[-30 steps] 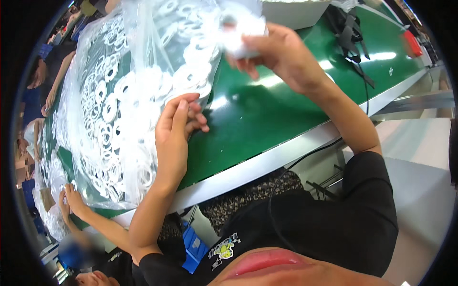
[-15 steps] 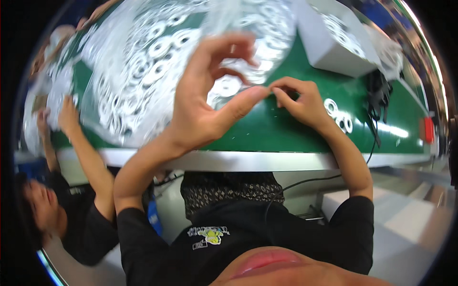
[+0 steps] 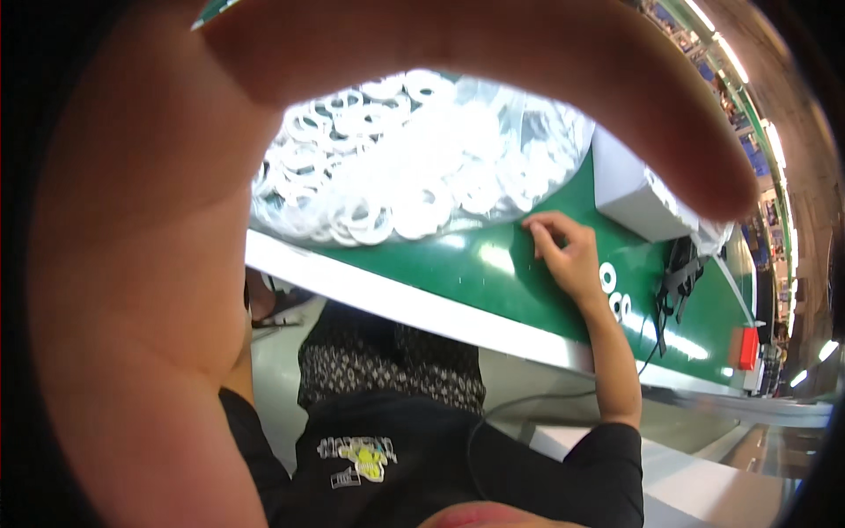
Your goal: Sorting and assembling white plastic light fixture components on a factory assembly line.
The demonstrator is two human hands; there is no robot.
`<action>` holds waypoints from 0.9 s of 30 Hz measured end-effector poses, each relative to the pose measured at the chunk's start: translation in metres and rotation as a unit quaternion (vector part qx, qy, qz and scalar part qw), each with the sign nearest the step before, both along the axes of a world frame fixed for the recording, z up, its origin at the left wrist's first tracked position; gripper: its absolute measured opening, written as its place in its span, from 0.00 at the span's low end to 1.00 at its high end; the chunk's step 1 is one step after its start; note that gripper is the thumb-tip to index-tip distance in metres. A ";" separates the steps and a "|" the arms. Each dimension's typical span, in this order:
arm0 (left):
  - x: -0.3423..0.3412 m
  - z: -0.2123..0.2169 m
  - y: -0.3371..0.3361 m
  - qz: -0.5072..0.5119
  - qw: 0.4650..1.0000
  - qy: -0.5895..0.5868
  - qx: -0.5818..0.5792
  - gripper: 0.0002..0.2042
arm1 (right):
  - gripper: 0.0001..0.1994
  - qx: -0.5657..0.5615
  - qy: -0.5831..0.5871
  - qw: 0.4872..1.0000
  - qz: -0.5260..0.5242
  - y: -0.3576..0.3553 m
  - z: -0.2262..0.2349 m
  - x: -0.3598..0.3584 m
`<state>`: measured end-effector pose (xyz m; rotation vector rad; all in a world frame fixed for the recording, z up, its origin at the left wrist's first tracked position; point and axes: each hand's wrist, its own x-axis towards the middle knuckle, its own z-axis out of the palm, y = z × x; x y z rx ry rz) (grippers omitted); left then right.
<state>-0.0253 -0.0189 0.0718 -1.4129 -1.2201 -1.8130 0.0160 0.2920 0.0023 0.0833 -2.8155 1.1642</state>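
My left hand looms very large and close, covering the left side and the top of the head view. One long finger arches across the top. Its other fingertips are out of sight, and nothing shows in its grasp. On the green tabletop rests my right hand, its fingers loosely curled and the thumb near the index finger. I see nothing between them. Beside its wrist lie a few loose white rings. To its left, a clear plastic bag holds many white rings.
A white box stands beyond my right hand. Black straps and a cable lie to its right, with a red block at the table's right end. The pale table edge runs in front of me.
My left hand has come up from over the table to right before the view. The view has tilted. My right hand stays low over the table. The co-worker is now hidden.
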 end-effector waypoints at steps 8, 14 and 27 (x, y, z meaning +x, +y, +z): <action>0.089 0.087 -0.168 0.260 0.945 0.156 -0.122 0.28 | 0.06 -0.017 0.013 0.988 0.152 -0.084 -0.004 0.010; 0.075 0.102 -0.159 0.314 0.916 0.199 -0.150 0.26 | 0.04 0.012 0.029 0.989 0.148 -0.071 -0.005 0.022; 0.091 0.068 -0.058 0.303 0.934 -0.017 -0.188 0.21 | 0.06 0.012 0.012 0.987 0.158 -0.086 0.004 0.002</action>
